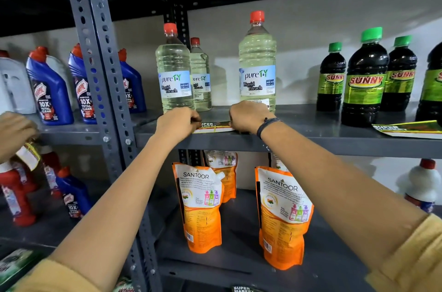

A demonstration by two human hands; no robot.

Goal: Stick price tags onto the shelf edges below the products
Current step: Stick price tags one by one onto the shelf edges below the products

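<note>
Both hands are up at the shelf edge: the left hand pinches the left end of the price tag, fingers curled tight on it, while the right hand presses down on the tag's right end, knuckles bent, a dark wristband showing at the wrist. That tag lies flat along the front lip of the grey shelf, between the two hands, directly below the clear liquid bleach bottles with red caps. Over to the right, a second tag rests on the same shelf in front of the dark Sunny bottles with green caps. Down below, two orange Santoor pouches stand upright. Blue Harpic bottles fill the neighbouring bay on the left, and another person's hand reaches in at the left edge, holding a small label.
</note>
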